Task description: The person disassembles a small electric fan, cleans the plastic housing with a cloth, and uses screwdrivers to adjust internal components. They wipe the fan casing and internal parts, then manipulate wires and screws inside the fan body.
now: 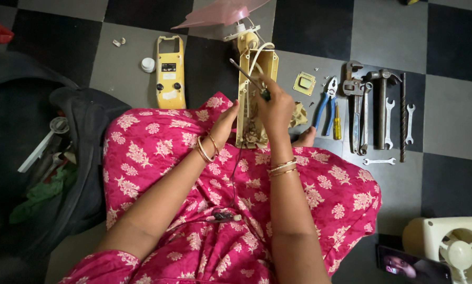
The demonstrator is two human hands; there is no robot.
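The yellow casing [255, 100] stands lengthwise on the checkered floor, its near end against the pink-clad lap — a long, narrow open shell, hollow side up, with white wires [258, 59] curling out of its far half toward a pale fitting at the top. A slim screwdriver [248, 78] — thin metal shaft, dark handle — slants across that opening, tip pointing up-left.

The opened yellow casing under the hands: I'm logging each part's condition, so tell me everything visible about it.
The long yellow plastic casing lies open side up on the checkered floor, its near end against the pink floral lap. White wires loop out of its far end toward a pink shade. The left hand steadies its left wall; the right hand works a black-handled screwdriver inside. Its interior is too dim to detail.
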